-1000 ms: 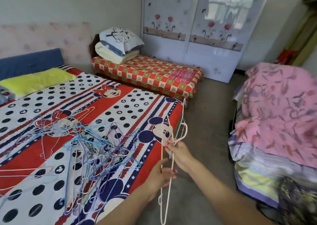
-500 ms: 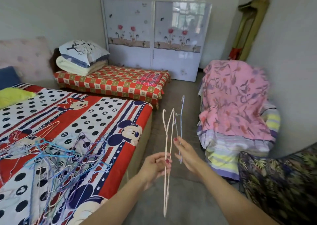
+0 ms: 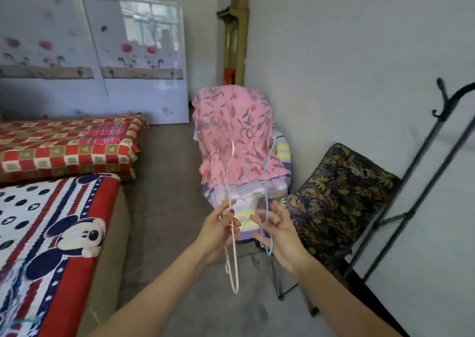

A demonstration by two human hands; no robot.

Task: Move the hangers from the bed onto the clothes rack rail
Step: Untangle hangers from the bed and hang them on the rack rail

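Turned from the bed toward the black metal clothes rack [image 3: 421, 190], left hand [image 3: 218, 230] fingers pinch a thin white wire hanger [image 3: 232, 249], right hand [image 3: 279, 230] loosely hooks a thin blue wire hanger [image 3: 267, 208], separated for hanging.

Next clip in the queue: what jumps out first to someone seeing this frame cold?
Centre frame, two bare arms reach forward: the left hand grips a cream hanger and the right hand holds a blue hanger. Just behind them a pink floral cloth drapes over a pile of folded bedding. At lower left lies the cartoon-mouse bedspread, and at the right edge stands a black metal rack.
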